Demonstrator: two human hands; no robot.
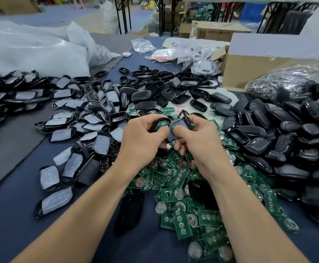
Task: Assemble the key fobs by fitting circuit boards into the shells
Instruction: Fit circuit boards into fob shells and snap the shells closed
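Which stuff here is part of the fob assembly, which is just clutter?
Job: left hand gripping black shell; right hand pinching dark part; green circuit boards; loose shells.
Lying about: cardboard box; white plastic bags; bag of metal rings.

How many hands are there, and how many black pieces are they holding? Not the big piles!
Hands: 2 (left hand, right hand)
Held shell pieces: 2 (left piece, right piece)
Total: 4

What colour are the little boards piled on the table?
The circuit boards are green, seen in the head view.
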